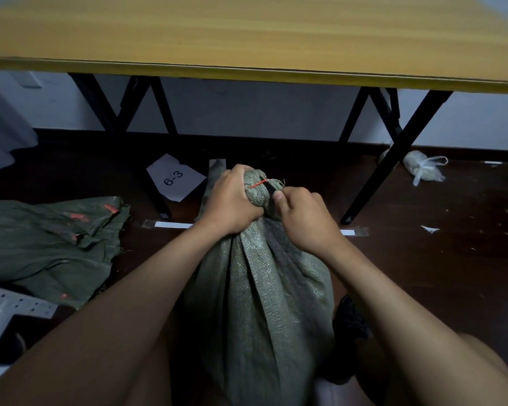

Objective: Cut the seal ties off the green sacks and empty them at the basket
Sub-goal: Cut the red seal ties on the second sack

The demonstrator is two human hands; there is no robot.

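A full green woven sack (264, 303) stands upright on the dark floor between my knees. Its neck is bunched and bound by a thin red seal tie (258, 183). My left hand (232, 200) grips the gathered neck from the left, just under the tie. My right hand (305, 218) holds a small dark tool (271, 189) whose tip lies against the neck beside the red tie; most of the tool is hidden in my fist.
Empty green sacks (50, 247) with red tags lie flat at the left. A yellow folding table (247, 33) on black legs stands ahead. A paper marked 6-3 (173, 177) lies beneath it. A tied plastic bag (423, 168) sits far right. A white perforated basket edge (9, 309) shows bottom left.
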